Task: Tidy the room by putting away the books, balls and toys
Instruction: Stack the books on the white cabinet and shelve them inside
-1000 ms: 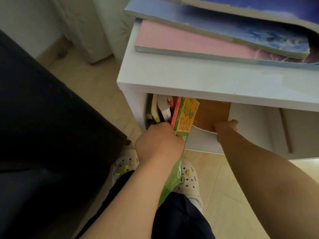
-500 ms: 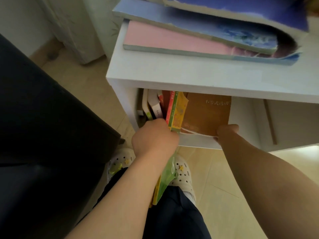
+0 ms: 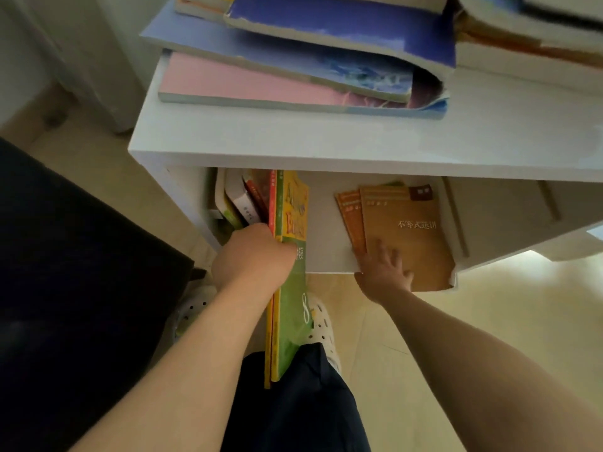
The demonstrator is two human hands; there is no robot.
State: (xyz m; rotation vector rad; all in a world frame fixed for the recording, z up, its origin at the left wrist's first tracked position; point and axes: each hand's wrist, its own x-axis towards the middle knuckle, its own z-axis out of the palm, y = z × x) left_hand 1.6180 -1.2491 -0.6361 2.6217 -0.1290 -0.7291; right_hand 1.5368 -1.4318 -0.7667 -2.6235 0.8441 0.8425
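Observation:
My left hand [image 3: 253, 256] grips a thin yellow-and-green book [image 3: 292, 275] together with a red-spined one, both standing on edge and half out of the lower compartment of a white shelf unit [image 3: 293, 151]. Left of them several books [image 3: 239, 200] stand upright in the same compartment. My right hand [image 3: 383, 269] lies with spread fingers on the near edge of some orange-brown books [image 3: 403, 223] that lie flat on the compartment floor, sticking out past its front edge.
A pile of large blue and pink books [image 3: 293, 79] rests on top of the shelf unit. A black piece of furniture [image 3: 71, 262] stands close on the left. Beige floor tiles [image 3: 489, 321] lie below, with my white perforated shoes [image 3: 321, 324] under the green book.
The orange-brown books have gone from leaning upright to lying flat on the compartment floor, under my right hand. My left hand keeps its hold on the yellow-and-green book, now more upright.

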